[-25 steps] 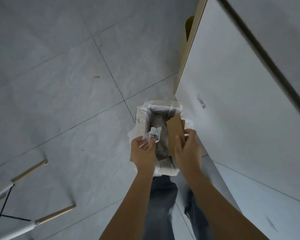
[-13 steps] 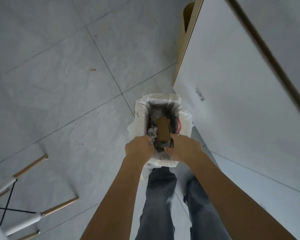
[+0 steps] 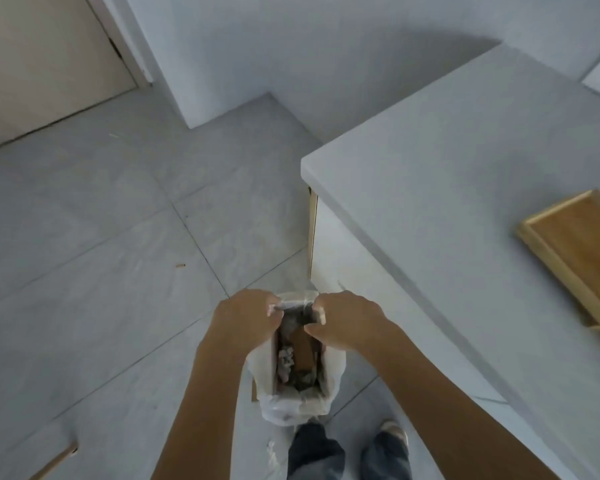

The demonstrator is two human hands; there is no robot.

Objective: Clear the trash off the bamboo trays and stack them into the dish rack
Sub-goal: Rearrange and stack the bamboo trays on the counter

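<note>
Head view: both hands are down over the bin (image 3: 293,372), which stands on the floor tight against the counter's (image 3: 465,174) side panel. The left hand (image 3: 245,315) is curled over the far left of the bin's rim, fingers closed on the white liner (image 3: 274,403). The right hand (image 3: 345,318) is clamped on the far right of the rim, pinching the liner too, thumb hooked toward the opening. Neither hand carries any trash; what they hold is the bag's lip.

Inside the bin a brown card piece (image 3: 300,348) stands on end, with crumpled paper (image 3: 286,358) just beside it on its left. So the trash is in.

Now the tray (image 3: 579,251): it lies flat on the counter, up and off to the right of both hands, well apart from them, partly cut by the picture's right edge. What shows of it is bare. Its long axis runs on a slant, from the corner nearest the hands away toward the lower right. The right hand is plainly the nearer one; the left would have to cross the body.

My read is that the coming move is a lift off the bin and a swing right and up to that near corner. No dish rack shows, so which way the tray must travel afterwards cannot be told.
</note>
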